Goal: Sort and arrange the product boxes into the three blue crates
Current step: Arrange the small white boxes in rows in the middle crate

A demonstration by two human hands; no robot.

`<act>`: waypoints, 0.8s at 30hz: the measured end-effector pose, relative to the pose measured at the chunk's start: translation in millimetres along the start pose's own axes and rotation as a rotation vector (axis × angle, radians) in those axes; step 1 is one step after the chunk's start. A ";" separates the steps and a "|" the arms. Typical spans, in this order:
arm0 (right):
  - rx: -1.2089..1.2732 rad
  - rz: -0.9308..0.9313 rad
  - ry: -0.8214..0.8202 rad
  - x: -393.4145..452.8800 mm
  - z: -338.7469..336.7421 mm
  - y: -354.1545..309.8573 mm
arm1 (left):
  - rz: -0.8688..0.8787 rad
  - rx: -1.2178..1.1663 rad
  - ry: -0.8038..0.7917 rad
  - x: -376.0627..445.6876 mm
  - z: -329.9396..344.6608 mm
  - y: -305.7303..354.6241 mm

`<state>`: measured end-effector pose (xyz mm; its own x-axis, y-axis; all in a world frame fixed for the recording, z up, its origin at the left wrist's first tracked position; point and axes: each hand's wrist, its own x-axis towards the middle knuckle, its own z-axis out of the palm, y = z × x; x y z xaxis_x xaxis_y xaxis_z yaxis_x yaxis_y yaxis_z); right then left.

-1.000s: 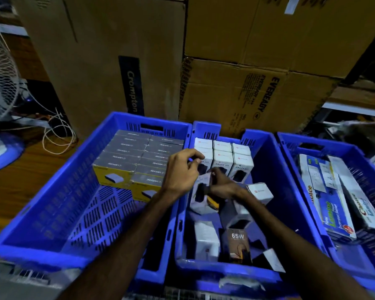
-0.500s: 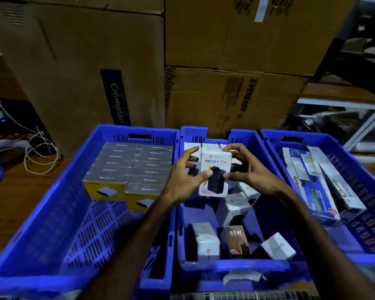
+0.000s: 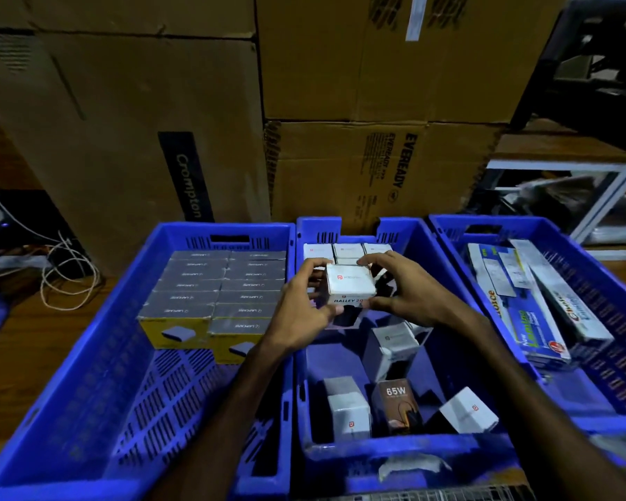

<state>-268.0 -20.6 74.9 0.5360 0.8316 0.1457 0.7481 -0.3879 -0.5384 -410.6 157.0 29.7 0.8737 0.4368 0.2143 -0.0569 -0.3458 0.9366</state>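
Fingers around squarish white box

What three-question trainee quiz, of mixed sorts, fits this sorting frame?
1. True or false: the white Halley box is held by both the left hand and the right hand.
2. Which crate holds the neat grey-topped boxes? A) left crate B) middle crate C) right crate
3. Fill in: the dark box at the middle crate's near end reads ____.

Key: 1 true; 2 A; 3 65W.
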 end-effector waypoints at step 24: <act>0.040 0.320 0.037 79.3 125.6 54.3 | -0.033 0.075 0.254 9.3 -4.1 -20.1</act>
<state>-234.0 74.2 -47.0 0.7559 0.6547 -0.0070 0.5238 -0.6111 -0.5934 -403.3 171.4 14.0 0.7244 0.6402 0.2559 0.0140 -0.3848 0.9229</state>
